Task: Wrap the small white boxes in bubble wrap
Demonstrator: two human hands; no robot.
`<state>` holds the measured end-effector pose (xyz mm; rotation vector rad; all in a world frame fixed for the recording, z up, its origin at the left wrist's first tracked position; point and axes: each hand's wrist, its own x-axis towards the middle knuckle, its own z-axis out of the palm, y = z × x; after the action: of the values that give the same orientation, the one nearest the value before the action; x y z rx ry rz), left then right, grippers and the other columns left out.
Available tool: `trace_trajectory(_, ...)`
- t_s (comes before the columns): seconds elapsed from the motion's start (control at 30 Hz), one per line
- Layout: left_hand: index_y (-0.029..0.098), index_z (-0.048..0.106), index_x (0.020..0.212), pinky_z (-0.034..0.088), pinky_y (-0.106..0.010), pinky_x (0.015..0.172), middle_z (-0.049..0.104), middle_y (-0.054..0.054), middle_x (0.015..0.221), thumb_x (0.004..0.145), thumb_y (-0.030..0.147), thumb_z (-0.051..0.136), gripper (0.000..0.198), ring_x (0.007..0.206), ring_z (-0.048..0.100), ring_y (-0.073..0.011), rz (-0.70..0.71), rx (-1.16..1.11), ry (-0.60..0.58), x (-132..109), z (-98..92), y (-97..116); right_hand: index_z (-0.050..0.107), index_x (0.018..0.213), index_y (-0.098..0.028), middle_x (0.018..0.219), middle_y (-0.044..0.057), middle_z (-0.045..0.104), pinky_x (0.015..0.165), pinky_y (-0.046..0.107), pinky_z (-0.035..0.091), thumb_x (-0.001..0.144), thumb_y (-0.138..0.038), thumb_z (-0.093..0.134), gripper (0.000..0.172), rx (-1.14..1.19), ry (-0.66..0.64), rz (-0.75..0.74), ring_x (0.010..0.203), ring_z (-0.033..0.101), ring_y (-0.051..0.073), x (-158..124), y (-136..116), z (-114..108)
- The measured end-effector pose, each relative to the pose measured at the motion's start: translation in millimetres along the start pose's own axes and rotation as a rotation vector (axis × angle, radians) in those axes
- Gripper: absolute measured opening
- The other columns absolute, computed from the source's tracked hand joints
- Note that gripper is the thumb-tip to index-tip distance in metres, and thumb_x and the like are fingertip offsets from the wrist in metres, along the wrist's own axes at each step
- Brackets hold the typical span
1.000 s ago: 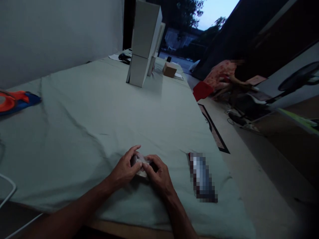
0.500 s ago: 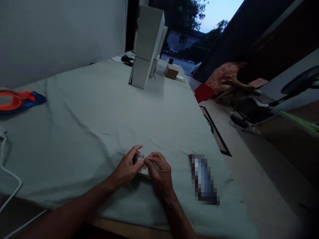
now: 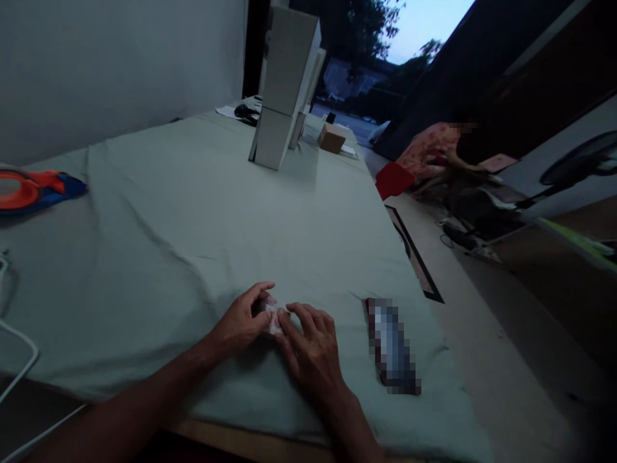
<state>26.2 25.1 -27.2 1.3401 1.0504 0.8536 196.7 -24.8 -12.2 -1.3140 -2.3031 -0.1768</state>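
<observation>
A small whitish, crinkled-looking object lies between my two hands, low over the near part of the cloth-covered table. My left hand curls around its left side, thumb across the top and index finger arched beyond it. From the right, my right hand has bent fingers, with a fingertip and the thumb at the object's near right edge. Fingers hide most of it, so its kind cannot be made out. Right of my right hand lies a flat, dark-edged item, its surface pixelated.
An orange and blue iron rests at the left, with a white cable nearer. Tall white boxes and a small brown box stand farther back. A person sits beyond the table's right side, near a fan.
My right hand has shifted slightly down and right, its pinch loosening and its fingers turning over the whitish object. My left hand stays almost in place. The view has shifted slightly.
</observation>
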Motion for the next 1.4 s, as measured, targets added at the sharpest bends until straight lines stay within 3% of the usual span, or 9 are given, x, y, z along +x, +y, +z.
trace_trajectory(0.5, 0.017, 0.053, 0.126, 0.049, -0.030, 0.081, 0.062, -0.005, 0.102, 0.079, 0.024, 0.052, 0.048, 0.090, 0.059, -0.0173, 0.076, 0.058, 0.026, -2.5, 1.6, -4.4, 0.065, 0.108, -0.025, 0.109, 0.009, 0.065, 0.088, 0.041, 0.042, 0.092, -0.024, 0.055, 0.018, 0.138, 0.116, 0.032, 0.104, 0.056, 0.024, -3.9, -1.5, 7.5)
trace_trajectory(0.63, 0.018, 0.053, 0.127, 0.049, -0.030, 0.081, 0.062, -0.005, 0.105, 0.077, 0.022, 0.052, 0.050, 0.090, 0.059, -0.0171, 0.071, 0.046, 0.023, -2.6, 1.9, -5.1, 0.065, 0.105, -0.025, 0.119, 0.009, 0.060, 0.089, 0.041, 0.045, 0.091, -0.026, 0.057, 0.016, 0.322, 0.201, 0.162, 0.110, 0.056, 0.024, -8.4, 6.4, 3.5)
trace_trajectory(0.77, 0.016, 0.054, 0.126, 0.050, -0.031, 0.077, 0.061, -0.008, 0.107, 0.075, 0.023, 0.054, 0.051, 0.089, 0.060, -0.0189, 0.036, 0.020, 0.040, -1.8, 3.5, -4.5, 0.061, 0.115, -0.025, 0.125, 0.010, 0.058, 0.097, 0.043, 0.045, 0.089, -0.024, 0.059, 0.027, 0.437, 0.108, 0.289, 0.119, 0.054, 0.024, -6.8, 18.6, -3.8)
trace_trajectory(0.93, 0.015, 0.051, 0.128, 0.049, -0.033, 0.084, 0.061, -0.009, 0.111, 0.076, 0.024, 0.054, 0.053, 0.097, 0.060, -0.0205, 0.007, 0.053, 0.046, -3.1, 3.7, -2.8, 0.057, 0.123, -0.024, 0.128, 0.011, 0.059, 0.097, 0.043, 0.044, 0.082, -0.026, 0.066, 0.042, 0.426, -0.072, 0.215, 0.119, 0.054, 0.025, 0.0, 27.6, -3.9)
trace_trajectory(1.07, 0.015, 0.049, 0.130, 0.046, -0.036, 0.090, 0.061, -0.010, 0.114, 0.078, 0.022, 0.051, 0.053, 0.102, 0.059, -0.0212, 0.032, 0.085, 0.062, -4.4, 3.5, -2.6, 0.064, 0.111, -0.022, 0.119, 0.011, 0.065, 0.090, 0.041, 0.046, 0.085, -0.028, 0.064, 0.027, 0.382, -0.066, 0.177, 0.110, 0.060, 0.024, 7.1, 27.4, 4.9)
trace_trajectory(1.2, 0.016, 0.049, 0.130, 0.048, -0.036, 0.088, 0.062, -0.010, 0.115, 0.079, 0.023, 0.051, 0.052, 0.103, 0.059, -0.0223, 0.042, 0.109, 0.070, -5.0, 4.4, -3.8, 0.069, 0.094, -0.021, 0.106, 0.009, 0.071, 0.085, 0.039, 0.045, 0.090, -0.024, 0.056, 0.014, 0.348, 0.028, 0.188, 0.100, 0.064, 0.023, 15.3, 24.9, 15.7)
trace_trajectory(1.4, 0.017, 0.048, 0.132, 0.048, -0.039, 0.091, 0.058, -0.012, 0.125, 0.079, 0.022, 0.053, 0.054, 0.112, 0.056, -0.0251, 0.092, 0.226, 0.106, -6.3, 4.0, -5.3, 0.068, 0.087, -0.020, 0.093, 0.006, 0.072, 0.084, 0.033, 0.046, 0.092, -0.029, 0.051, 0.020, 0.601, 0.087, 0.479, 0.091, 0.066, 0.020, 30.2, 24.3, 17.8)
